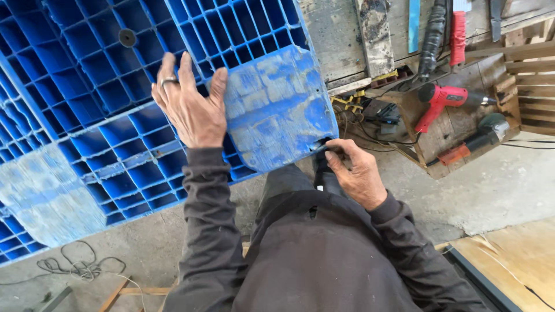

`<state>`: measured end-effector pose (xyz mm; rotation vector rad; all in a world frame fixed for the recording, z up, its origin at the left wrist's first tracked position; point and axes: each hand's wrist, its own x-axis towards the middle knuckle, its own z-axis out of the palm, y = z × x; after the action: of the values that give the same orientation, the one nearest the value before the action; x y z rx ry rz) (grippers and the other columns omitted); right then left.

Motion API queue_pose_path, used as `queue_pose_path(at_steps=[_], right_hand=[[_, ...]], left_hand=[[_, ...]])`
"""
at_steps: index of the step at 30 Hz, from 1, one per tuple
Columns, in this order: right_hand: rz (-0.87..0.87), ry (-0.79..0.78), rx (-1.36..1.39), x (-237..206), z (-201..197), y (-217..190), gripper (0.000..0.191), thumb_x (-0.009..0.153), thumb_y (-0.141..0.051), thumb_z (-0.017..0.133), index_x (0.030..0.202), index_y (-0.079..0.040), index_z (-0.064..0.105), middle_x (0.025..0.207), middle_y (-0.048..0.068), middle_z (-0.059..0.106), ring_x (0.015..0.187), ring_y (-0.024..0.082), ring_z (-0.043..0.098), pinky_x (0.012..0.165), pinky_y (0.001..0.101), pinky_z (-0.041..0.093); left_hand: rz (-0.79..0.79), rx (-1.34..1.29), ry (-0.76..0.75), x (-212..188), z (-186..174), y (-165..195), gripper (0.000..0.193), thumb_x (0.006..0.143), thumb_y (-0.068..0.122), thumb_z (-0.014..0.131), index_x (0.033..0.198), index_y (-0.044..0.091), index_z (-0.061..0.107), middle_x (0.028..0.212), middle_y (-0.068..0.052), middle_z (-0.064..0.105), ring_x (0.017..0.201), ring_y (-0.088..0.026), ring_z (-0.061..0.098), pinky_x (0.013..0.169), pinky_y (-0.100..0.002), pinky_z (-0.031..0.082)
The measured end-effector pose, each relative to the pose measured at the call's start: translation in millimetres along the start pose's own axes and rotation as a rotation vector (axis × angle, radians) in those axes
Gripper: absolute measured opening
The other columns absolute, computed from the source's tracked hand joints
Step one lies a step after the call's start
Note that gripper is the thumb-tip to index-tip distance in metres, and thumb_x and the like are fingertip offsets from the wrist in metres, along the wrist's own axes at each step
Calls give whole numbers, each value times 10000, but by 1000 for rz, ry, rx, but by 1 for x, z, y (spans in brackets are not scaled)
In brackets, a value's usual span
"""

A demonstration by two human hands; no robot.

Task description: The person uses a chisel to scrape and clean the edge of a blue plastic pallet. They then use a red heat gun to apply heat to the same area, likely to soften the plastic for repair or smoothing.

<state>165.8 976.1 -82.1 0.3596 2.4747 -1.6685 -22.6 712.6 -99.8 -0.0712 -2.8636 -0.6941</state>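
Observation:
A large blue plastic pallet (104, 69) with a grid of open cells leans in front of me, filling the upper left. My left hand (188, 104), a ring on one finger, lies flat with fingers spread on the grid beside a scuffed solid blue corner block (277, 107). My right hand (355, 170) is at the lower right edge of that block, its fingers pinched on a thin dark strip sticking out from a crack there. Dark sleeves and a dark top cover my arms and body.
A red heat gun (442, 101) and an angle grinder (477, 138) lie on a wooden board at right. Wooden crates (532, 86) stand at the far right. A tangle of thin wire (75, 266) lies on the concrete floor, plywood (514, 260) at lower right.

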Motion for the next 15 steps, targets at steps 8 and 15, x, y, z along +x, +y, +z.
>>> queue_pose_path(at_steps=[8, 15], right_hand=[[-39, 77, -58, 5, 7, -12, 200, 971, -74, 715, 1162, -41, 667, 903, 100, 718, 771, 169, 687, 717, 301, 556], [-117, 59, -634, 1, -7, -45, 236, 894, -165, 663, 1115, -87, 699, 805, 136, 711, 751, 339, 707, 652, 453, 542]], left_hand=[[215, -222, -305, -78, 0, 88, 500, 1008, 412, 657, 1444, 170, 615, 1697, -178, 272, 1596, -461, 140, 1269, -685, 124], [360, -142, -343, -94, 18, 111, 516, 992, 332, 646, 1472, 160, 569, 1655, -184, 310, 1558, -456, 167, 1208, -703, 66]])
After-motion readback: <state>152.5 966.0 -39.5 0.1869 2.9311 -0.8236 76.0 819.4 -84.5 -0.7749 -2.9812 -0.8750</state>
